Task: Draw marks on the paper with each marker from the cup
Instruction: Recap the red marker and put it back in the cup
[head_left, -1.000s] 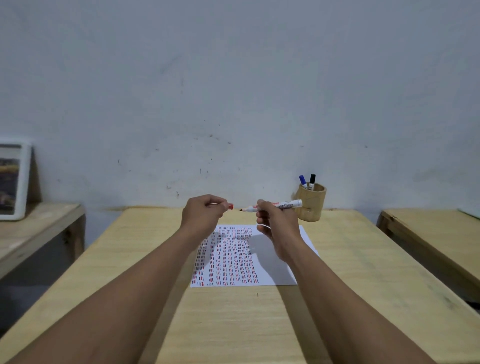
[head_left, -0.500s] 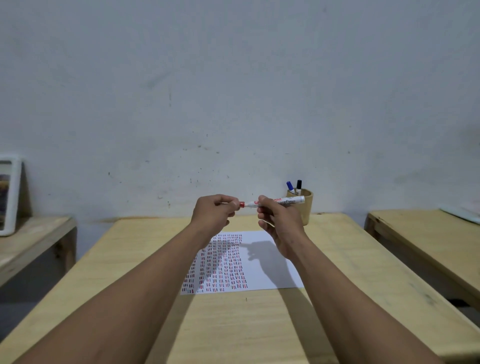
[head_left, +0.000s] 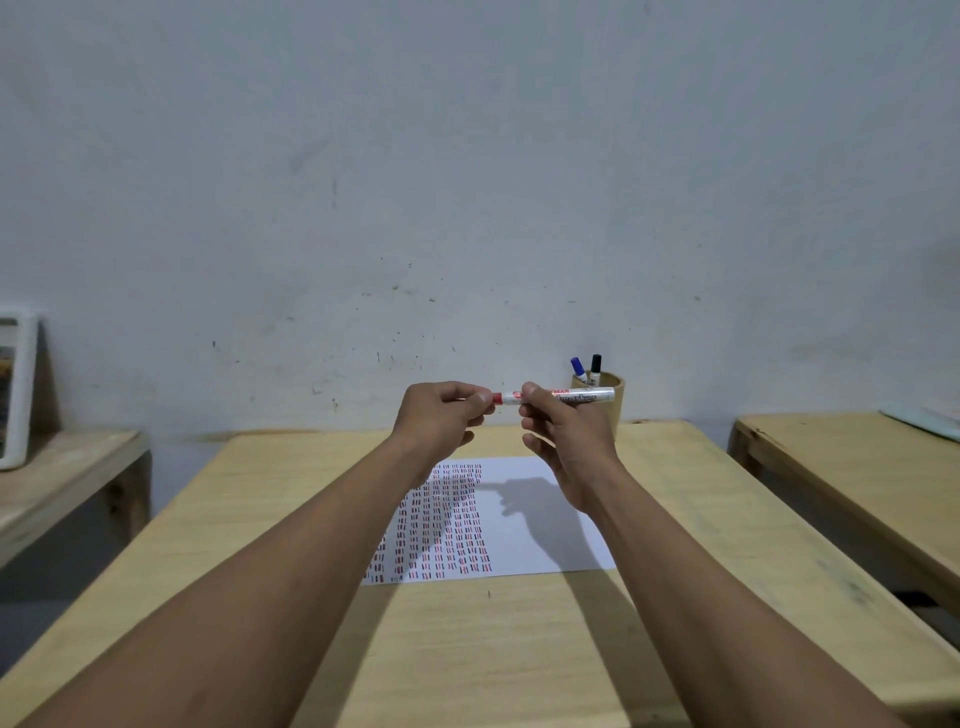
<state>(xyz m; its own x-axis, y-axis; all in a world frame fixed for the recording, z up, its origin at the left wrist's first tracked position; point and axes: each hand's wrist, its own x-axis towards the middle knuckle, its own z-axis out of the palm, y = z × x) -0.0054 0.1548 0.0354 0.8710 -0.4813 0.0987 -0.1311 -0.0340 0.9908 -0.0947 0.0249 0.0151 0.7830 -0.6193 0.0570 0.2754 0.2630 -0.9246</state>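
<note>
Capping step, I judge: right hand (head_left: 563, 431) grips the red marker (head_left: 563, 397) level above the paper (head_left: 524, 519); left hand (head_left: 441, 418) pinches its cap (head_left: 496, 398) at 9 o'clock; cup (head_left: 610, 402) at 1 o'clock; next, return it and choose blue or black.

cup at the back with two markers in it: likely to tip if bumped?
Possibly. The cup looks light, wooden, and the blue marker and black marker stand above its rim, raising the load. Its straight sides and broad base should resist light nudges.
</note>
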